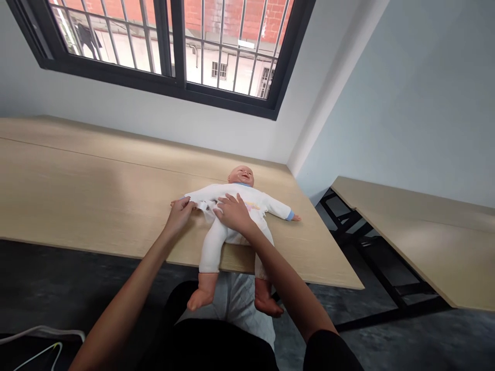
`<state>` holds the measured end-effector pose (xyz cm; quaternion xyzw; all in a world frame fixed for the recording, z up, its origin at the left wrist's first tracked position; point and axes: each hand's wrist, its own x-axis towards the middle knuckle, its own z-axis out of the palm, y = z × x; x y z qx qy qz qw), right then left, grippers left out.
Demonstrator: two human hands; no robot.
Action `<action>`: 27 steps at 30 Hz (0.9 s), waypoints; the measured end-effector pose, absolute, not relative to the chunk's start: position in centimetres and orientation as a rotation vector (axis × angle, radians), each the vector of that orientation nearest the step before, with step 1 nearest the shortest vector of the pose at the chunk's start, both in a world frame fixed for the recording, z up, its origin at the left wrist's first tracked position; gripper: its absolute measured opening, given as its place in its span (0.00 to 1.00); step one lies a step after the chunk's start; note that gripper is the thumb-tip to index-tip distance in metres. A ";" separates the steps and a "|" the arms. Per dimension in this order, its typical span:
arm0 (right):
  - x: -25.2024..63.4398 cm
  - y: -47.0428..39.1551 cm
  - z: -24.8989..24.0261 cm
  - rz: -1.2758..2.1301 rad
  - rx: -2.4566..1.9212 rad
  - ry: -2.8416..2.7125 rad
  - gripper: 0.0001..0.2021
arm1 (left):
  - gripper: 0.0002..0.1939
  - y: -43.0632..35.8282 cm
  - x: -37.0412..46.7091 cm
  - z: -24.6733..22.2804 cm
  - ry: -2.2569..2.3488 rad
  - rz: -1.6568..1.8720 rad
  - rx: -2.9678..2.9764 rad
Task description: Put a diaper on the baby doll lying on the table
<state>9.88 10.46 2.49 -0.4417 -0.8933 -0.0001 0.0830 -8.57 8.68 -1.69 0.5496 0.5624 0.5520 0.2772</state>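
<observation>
A baby doll in a white suit with blue cuffs lies on its back on the wooden table, arms spread, its bare feet hanging over the front edge. Beside the doll's waist, my left hand pinches the end of a thin white strip, which looks like a tape or tab. My right hand rests on the doll's belly with its fingers spread, near the other end of the strip. Whitish, thin material shows between my two hands.
A second wooden table with black legs stands at the right, across a gap. Behind the first table are a wall and a barred window. White cables lie at the lower left.
</observation>
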 end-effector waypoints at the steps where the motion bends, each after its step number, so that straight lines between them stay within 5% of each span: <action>1: 10.1 10.4 2.5 0.000 -1.326 -2.665 0.18 | 0.10 8.5 -8.5 -1.6 1.490 1.502 1.475; 9: 10.0 10.4 1.9 0.115 -1.324 -2.596 0.24 | 0.10 7.1 -3.8 0.1 1.224 1.446 1.708; 21: 12.7 12.4 1.1 1.001 -0.902 -2.152 0.58 | 0.07 8.0 -1.0 1.2 1.067 1.298 1.884; 27: 13.5 12.3 0.8 1.460 -0.696 -1.659 0.53 | 0.16 7.7 -0.8 1.0 1.028 1.280 1.774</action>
